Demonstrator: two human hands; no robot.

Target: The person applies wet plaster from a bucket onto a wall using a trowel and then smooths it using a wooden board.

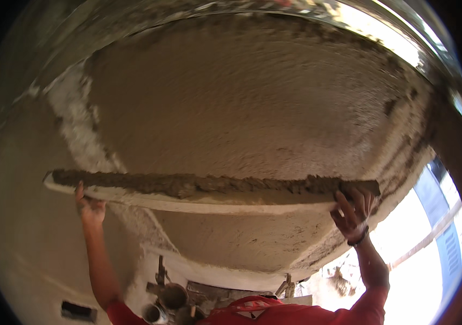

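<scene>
A long, pale straightedge (204, 205) lies nearly level across a wall coated in wet grey-brown plaster (231, 103). Along its upper side runs a thick, ragged ridge of wet mortar (187, 185). Close to the left end, my left hand (90, 208) grips the straightedge from below, thumb up against its front. My right hand (354, 211), with a dark band at the wrist, is closed around the other end, its fingers bent over the mortar-covered edge. Both arms are raised, and what lies behind the straightedge is hidden.
A rough pale strip (76, 122) borders the plaster on the left, with a smoother wall beyond. A recessed box opening (78, 311) sits low on that wall. Buckets (173, 295) stand below at lower left. Bright daylight and a blue panel (431, 187) show past the right edge.
</scene>
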